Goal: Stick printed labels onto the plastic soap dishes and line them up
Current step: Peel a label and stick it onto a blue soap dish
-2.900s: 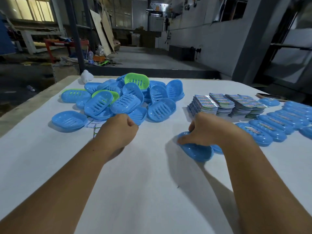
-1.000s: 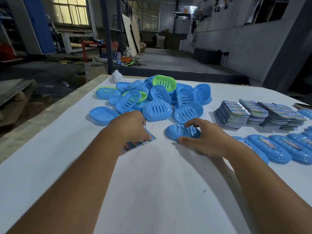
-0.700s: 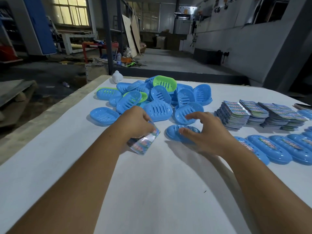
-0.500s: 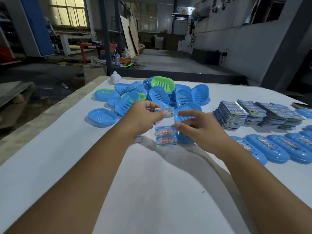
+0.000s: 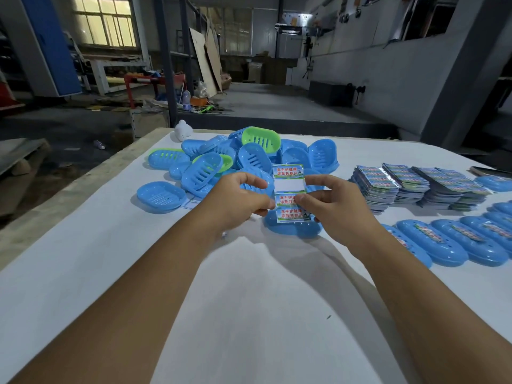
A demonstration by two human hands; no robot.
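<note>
I hold a label sheet (image 5: pixel 289 187) upright above the table; it shows three printed labels and one blank white gap. My left hand (image 5: pixel 238 200) pinches its left edge and my right hand (image 5: pixel 329 206) pinches its right edge at the middle label. Just beneath the sheet lies a blue soap dish (image 5: pixel 291 228), upside down on the white table (image 5: pixel 249 300). A heap of blue and green soap dishes (image 5: pixel 238 159) sits behind my hands. A row of labelled blue dishes (image 5: pixel 454 239) runs along the right.
Stacks of label sheets (image 5: pixel 415 187) stand at the right behind the row. A single blue dish (image 5: pixel 161 195) lies left of the heap, and a small white object (image 5: pixel 182 130) sits at the table's far corner. The table's left edge borders a workshop floor.
My left hand lifted the label sheet from the table to in front of me, and my right hand left the blue dish to pinch the sheet's right edge.
</note>
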